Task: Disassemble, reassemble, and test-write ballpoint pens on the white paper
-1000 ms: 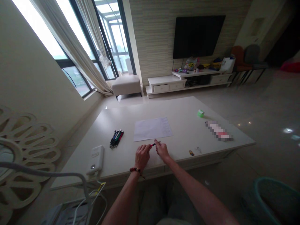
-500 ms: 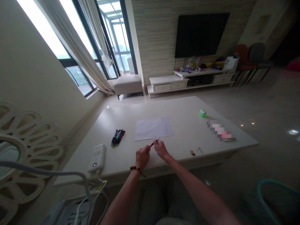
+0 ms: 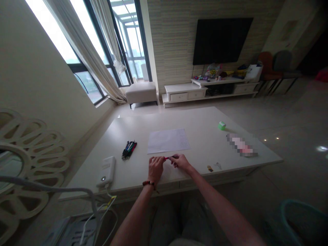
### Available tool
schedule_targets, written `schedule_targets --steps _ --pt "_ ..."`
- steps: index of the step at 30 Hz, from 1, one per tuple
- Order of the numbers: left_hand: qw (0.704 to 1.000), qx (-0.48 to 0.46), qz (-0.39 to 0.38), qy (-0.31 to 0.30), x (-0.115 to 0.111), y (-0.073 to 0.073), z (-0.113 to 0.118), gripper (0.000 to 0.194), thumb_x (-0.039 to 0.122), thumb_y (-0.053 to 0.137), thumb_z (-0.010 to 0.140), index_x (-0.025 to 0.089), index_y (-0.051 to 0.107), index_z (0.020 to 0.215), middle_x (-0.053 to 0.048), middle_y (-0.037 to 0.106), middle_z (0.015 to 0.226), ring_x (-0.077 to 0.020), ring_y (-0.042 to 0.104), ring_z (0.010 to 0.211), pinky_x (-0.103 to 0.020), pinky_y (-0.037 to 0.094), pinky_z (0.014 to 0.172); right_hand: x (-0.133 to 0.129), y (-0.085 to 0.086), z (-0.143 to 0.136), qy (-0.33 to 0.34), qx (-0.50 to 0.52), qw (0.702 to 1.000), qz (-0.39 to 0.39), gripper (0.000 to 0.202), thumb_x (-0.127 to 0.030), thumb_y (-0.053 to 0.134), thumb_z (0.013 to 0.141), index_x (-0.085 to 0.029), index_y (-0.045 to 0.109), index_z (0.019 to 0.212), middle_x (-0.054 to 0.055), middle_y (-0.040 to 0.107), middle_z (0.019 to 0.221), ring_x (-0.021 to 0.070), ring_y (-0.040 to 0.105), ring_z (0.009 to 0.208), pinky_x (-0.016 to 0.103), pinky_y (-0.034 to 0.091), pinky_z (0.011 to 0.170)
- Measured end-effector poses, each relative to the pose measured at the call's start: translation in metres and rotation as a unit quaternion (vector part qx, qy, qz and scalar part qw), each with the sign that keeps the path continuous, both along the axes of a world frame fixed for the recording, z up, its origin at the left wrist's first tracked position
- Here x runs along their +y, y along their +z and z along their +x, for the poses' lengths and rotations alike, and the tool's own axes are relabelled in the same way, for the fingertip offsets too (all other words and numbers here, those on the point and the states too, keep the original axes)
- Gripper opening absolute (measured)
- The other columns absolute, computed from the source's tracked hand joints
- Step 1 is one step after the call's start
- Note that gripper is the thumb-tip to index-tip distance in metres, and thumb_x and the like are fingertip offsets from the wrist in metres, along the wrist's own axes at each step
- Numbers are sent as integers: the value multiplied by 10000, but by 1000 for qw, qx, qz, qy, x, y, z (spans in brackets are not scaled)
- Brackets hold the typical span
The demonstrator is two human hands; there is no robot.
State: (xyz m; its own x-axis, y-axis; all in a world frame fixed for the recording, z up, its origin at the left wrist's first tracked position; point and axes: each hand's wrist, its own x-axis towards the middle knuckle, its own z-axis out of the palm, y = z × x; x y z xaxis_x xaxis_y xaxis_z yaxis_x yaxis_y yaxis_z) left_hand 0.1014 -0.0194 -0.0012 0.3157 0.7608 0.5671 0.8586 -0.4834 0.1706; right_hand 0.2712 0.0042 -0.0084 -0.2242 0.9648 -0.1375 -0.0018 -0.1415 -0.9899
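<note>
My left hand [image 3: 155,168], with a beaded bracelet on its wrist, is closed around one end of a red and black pen [image 3: 166,158]. The fingers of my right hand [image 3: 181,162] pinch the pen's other, dark end. Held roughly level, the pen spans the short gap between both hands, above the near part of the white table [image 3: 138,177]. Just beyond the hands lies a sheet of paper [image 3: 167,140] with faint printed lines along its right side. Several pens [image 3: 129,150] rest in a bunch to the left of the paper.
A white power bank-like box [image 3: 107,171] with a cable stands at the table's left. On the right are a small green container [image 3: 221,125], a blurred pinkish item [image 3: 241,145] and a small yellow-brown piece [image 3: 210,168]. A teal-rimmed basket [image 3: 284,212] is at lower right.
The pen has tilted from slanting upward to nearly level. My right hand has shifted slightly right and down, its fingers now along the pen's dark end. The left hand still grips it.
</note>
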Motion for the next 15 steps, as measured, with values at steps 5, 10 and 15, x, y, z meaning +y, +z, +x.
schedule_targets --steps 5,10,15 --pt "1000 4 -1 5 0 -1 1 161 222 419 882 233 580 891 -19 654 839 -143 574 809 -336 322 880 2 3 3 8 -8 1000 -6 359 -480 623 696 -137 604 799 28 637 663 81 556 447 157 330 370" --pt "1000 9 -3 4 0 -1 1 159 222 418 880 240 576 895 -16 655 841 -146 570 814 -342 317 890 5 5 4 26 -25 999 8 310 -429 621 716 -143 589 832 34 649 694 90 580 464 150 340 367" --pt "1000 8 2 3 1 -2 0 161 218 417 880 238 576 896 -17 656 837 -146 572 805 -341 317 888 8 7 5 28 -35 999 25 314 -421 645 701 -144 580 833 40 656 702 95 592 491 144 359 374"
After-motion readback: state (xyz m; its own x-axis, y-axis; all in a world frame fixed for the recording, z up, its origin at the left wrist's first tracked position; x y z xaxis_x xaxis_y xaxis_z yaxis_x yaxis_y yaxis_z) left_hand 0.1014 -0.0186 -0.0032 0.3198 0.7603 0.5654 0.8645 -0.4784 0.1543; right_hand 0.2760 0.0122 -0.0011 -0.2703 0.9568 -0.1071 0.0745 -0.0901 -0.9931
